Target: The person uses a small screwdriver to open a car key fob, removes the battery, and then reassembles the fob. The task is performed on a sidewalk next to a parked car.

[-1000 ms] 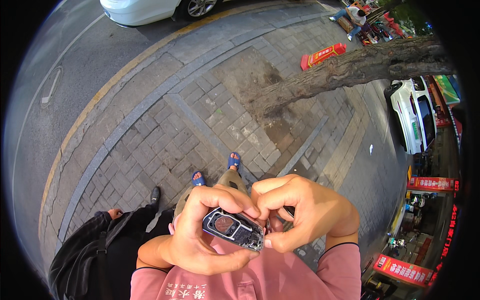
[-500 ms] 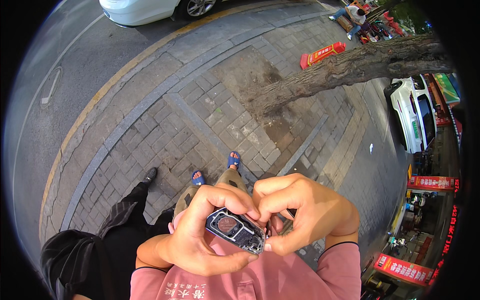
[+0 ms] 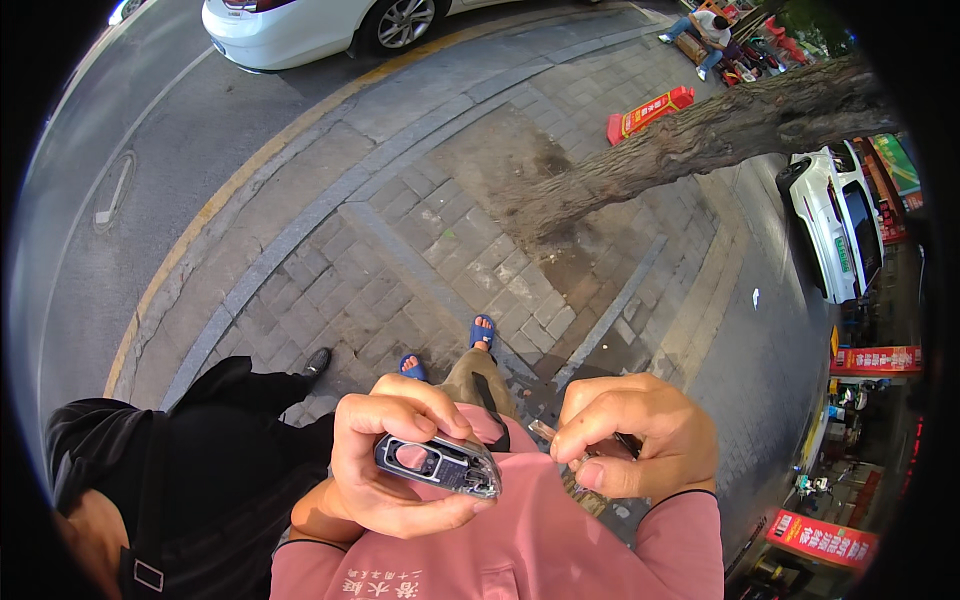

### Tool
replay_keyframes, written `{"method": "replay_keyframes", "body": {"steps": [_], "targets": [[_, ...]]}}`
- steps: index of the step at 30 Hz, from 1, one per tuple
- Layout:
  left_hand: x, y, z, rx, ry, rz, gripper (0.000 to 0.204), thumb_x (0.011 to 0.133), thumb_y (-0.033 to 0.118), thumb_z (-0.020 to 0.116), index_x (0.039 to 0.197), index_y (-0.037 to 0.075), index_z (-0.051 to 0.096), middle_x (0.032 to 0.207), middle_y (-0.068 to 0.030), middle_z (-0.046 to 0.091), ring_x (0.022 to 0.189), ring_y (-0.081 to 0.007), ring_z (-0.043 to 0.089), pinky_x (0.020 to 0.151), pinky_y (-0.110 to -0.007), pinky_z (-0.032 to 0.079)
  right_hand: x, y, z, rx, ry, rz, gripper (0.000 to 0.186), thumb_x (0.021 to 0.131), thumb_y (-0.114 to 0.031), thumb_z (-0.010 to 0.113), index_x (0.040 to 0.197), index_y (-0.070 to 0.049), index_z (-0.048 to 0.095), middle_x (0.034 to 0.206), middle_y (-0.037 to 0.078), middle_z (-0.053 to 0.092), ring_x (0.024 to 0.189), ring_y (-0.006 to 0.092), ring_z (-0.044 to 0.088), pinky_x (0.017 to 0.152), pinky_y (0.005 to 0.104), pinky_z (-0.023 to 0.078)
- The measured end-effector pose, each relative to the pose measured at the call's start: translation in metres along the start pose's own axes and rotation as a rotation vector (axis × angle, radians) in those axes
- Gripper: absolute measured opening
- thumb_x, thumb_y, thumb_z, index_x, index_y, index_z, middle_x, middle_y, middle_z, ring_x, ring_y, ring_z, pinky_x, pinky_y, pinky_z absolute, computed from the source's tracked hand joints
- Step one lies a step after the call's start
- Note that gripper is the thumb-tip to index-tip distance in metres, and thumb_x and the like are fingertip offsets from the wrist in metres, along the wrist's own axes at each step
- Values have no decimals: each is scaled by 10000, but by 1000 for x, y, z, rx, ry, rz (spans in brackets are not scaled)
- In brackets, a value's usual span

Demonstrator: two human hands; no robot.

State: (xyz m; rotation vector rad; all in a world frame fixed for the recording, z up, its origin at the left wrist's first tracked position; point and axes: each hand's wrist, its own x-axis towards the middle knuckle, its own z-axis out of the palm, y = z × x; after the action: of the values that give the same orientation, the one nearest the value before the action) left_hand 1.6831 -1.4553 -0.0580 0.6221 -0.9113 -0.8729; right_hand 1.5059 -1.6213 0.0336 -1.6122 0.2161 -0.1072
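In the head view my left hand [image 3: 385, 510] grips an opened dark key fob casing [image 3: 450, 470] by its edges, with a round opening showing pink and small parts at its right end. To its right, my right hand [image 3: 645, 430] is curled in a pinch on a small coppery piece [image 3: 543, 431], too small to name; a dark item [image 3: 628, 443] shows partly among those fingers. The hands are apart, over my pink shirt [image 3: 530, 530]. My feet in blue sandals [image 3: 482, 332] stand on paving below.
A person in black [image 3: 230, 470] stands close at my left. A tree trunk [image 3: 680, 130] crosses the paved sidewalk [image 3: 440, 250], beside a red barrier [image 3: 650, 112]. White cars [image 3: 290, 30] are on the road and at right [image 3: 835, 225]. A seated person [image 3: 700, 40] and red signs [image 3: 820, 540] show farther off.
My hands have separated, the left moving left and the right drawing away from the casing. The copper-coloured disc no longer shows in the casing. The person in black has shifted; the view has moved slightly.
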Motion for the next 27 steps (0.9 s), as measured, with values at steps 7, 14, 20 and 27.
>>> {"method": "replay_keyframes", "body": {"steps": [7, 14, 20, 27], "targets": [[5, 3, 0, 14, -76, -30, 693, 686, -134, 798, 1206, 48, 376, 1171, -256, 555, 1038, -321, 653, 854, -473, 581, -2, 2, 6, -51, -67, -16, 302, 846, -10, 641, 1146, 9, 621, 840, 41, 591, 689, 115, 566, 566, 256, 439], [2, 1, 3, 88, -45, -8, 676, 700, -110, 799, 1201, 37, 370, 1129, -267, 575, 1024, -303, 658, 836, -409, 591, -2, -4, 8, -69, 52, 178, 218, 793, -9, 668, 1008, 14, 701, 822, 57, 618, 657, 98, 560, 547, 244, 410], [-1, -2, 4, 273, -41, 62, 663, 709, -95, 797, 1195, 20, 361, 1140, -274, 565, 1019, -289, 658, 830, -384, 593, 3, 4, 20, -144, 113, 81, 201, 820, -9, 692, 1018, 19, 716, 850, 80, 638, 672, 94, 572, 544, 233, 412], [-2, -6, 4, 224, -19, 22, 646, 712, -105, 789, 1188, 13, 370, 1136, -262, 569, 1005, -270, 656, 826, -374, 577, 2, 22, 27, 154, 225, 126, 189, 869, -72, 748, 1020, 31, 702, 905, 97, 646, 717, 105, 598, 566, 239, 447]]}}
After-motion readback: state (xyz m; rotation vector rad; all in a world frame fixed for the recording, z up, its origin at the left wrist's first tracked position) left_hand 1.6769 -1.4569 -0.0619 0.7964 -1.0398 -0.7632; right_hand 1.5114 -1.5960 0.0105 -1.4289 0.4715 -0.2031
